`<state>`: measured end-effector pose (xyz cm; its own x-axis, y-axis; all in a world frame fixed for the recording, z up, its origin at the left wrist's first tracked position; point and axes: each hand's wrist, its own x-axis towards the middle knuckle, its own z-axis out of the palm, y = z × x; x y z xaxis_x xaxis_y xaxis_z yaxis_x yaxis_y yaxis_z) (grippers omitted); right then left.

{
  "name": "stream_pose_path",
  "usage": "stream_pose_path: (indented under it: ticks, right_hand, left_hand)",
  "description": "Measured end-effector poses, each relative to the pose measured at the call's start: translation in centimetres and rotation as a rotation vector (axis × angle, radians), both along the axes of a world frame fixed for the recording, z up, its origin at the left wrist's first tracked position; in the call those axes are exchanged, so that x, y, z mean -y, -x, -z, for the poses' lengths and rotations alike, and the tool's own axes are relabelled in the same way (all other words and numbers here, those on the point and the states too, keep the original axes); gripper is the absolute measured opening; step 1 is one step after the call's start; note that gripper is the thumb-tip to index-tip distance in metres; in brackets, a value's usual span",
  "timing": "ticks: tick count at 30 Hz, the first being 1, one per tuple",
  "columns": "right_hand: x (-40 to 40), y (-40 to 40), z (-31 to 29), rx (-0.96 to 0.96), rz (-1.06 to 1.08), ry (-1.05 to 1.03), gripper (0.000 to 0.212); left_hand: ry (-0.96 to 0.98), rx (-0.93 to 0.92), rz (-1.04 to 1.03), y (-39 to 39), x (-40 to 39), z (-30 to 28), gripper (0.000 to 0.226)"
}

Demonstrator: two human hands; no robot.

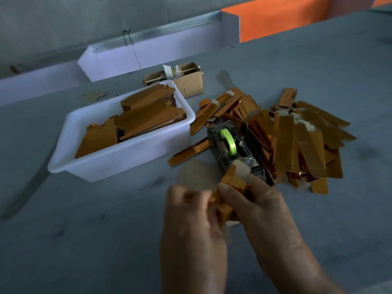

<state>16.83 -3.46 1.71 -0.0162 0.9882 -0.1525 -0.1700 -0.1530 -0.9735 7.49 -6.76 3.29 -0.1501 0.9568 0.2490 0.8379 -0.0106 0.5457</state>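
Observation:
Both hands hold one small golden-orange cardboard piece (233, 183) just in front of a tape dispenser (233, 149) with a green tape roll. My right hand (254, 206) grips the piece's upper part with thumb and fingers. My left hand (191, 211) pinches its lower end; that hand is blurred. A loose pile of the same golden pieces (297, 136) lies to the right of the dispenser and behind it. Flat stacks of golden cardboard fill a white plastic tub (118, 162) on the left.
A small brown cardboard box (191, 81) holding a stick and a wad of white tape stands behind the tub. A white sheet-metal channel (148, 54) runs along the back edge of the grey table. An orange surface (275, 18) is at the far right.

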Motion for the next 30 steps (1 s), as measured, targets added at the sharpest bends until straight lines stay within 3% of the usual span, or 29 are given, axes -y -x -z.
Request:
stream_pose_path:
  ticks: [2, 5, 9, 12, 15, 19, 30]
  right_hand:
    - [0.1, 0.3, 0.0, -0.055, -0.041, 0.012, 0.015]
    - [0.2, 0.2, 0.1, -0.036, -0.054, 0.031, 0.018]
    - [0.2, -0.8, -1.1, 0.27, -0.099, -0.131, 0.039]
    - [-1.4, -3.4, -2.4, 0.583, 0.129, -0.364, 0.023]
    - [-3.7, -5.7, -2.8, 0.852, 0.176, -0.378, 0.017]
    - [-4.6, -5.7, -1.9, 0.883, -0.009, -0.232, 0.017]
    - [-5.4, -5.1, -1.0, 0.801, -0.055, -0.113, 0.009]
  left_hand:
    - [-0.012, 0.242, -0.076, 1.7, -0.3, 0.2, 0.011]
    - [0.252, 0.659, -0.079, 3.2, -0.6, -0.2, 0.007]
    - [0.332, 0.765, -0.029, 4.3, -0.8, -0.3, 0.017]
    - [0.247, 0.84, -0.082, 4.7, -1.1, -0.3, 0.014]
    - [0.238, 0.972, -0.084, 4.0, -1.5, -0.4, 0.009]
    - [0.23, 1.019, -0.075, 2.3, -2.3, -0.3, 0.013]
    - [0.344, 1.222, -0.046, -0.3, -3.7, 0.1, 0.015]
